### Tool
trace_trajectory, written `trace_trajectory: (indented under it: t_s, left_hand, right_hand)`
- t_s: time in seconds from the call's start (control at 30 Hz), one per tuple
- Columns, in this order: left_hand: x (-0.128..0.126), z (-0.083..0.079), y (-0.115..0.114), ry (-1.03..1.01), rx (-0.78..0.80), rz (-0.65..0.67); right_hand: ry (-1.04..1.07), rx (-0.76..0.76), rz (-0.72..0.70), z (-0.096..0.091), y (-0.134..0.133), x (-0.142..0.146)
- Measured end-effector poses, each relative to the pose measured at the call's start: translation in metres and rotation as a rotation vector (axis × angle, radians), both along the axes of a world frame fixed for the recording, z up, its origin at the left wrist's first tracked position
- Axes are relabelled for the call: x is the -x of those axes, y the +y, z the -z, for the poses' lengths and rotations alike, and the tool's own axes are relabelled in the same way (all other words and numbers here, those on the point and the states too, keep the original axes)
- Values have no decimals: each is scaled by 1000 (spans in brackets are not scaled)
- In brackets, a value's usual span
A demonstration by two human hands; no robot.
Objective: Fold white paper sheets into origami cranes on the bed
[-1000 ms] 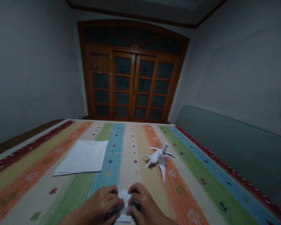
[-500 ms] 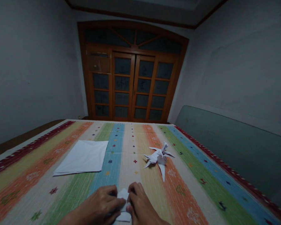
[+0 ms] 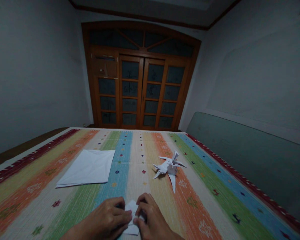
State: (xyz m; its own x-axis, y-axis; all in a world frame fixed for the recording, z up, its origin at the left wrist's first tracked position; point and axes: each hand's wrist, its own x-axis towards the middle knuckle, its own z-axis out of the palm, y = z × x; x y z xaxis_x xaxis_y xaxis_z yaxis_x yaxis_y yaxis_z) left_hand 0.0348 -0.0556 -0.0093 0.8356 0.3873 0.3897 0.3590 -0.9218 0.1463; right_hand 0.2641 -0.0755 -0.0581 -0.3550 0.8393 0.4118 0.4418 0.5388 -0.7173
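Note:
My left hand (image 3: pixel 109 218) and my right hand (image 3: pixel 151 218) meet at the bottom middle of the view, fingers curled and pressed down on a small white folded paper (image 3: pixel 131 208). Only the paper's top corner and a bit of its lower edge show between the hands. Both hands rest on a striped, many-coloured mat (image 3: pixel 205 203). Farther out to the right lies a finished white paper crane (image 3: pixel 169 167) with spread wings. A stack of flat white paper sheets (image 3: pixel 88 166) lies to the left.
A dark green padded edge (image 3: pixel 242 156) runs along the mat's right side. A wooden door with glass panes (image 3: pixel 140 96) stands at the far end. Grey walls close in on both sides.
My hands have drawn closer together over the folded paper, covering more of it. The crane and the sheets have not moved.

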Motion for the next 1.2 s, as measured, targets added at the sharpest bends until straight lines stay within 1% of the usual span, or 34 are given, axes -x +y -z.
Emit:
trace_trajectory:
  t_s: [0.1,0.23,0.4,0.57,0.73,0.87,1.0,1.1,1.2]
  left_hand:
    - [1,2,0,-23,-20,13]
    - [1,6,1,-87,-76,44]
    - [4,6,1,-79,-106,67]
    - [10,6,0,-60,-97,62]
    - [12,6,0,-84,-55,67]
    - [12,2,0,-121,-36,53]
    - [14,-1,-2,-162,-39,43]
    - [17,0,-1,-171,-34,28]
    - [19,3,1,-171,-17,42]
  right_hand:
    - [27,31,-16,1,3,-2]
    - [79,31,-20,1,5,-1]
    - [67,164,34,-5,4,-2]
    - [39,190,-27,-11,3,-2]
    - [-15,147,-40,-9,3,-7]
    - [-74,76,-114,-10,3,-19]
    - [-155,7,-213,-18,4,-32]
    - [-223,-5,-249,-28,4,-37]
    - [-267,-24,-280,-34,4,-40]
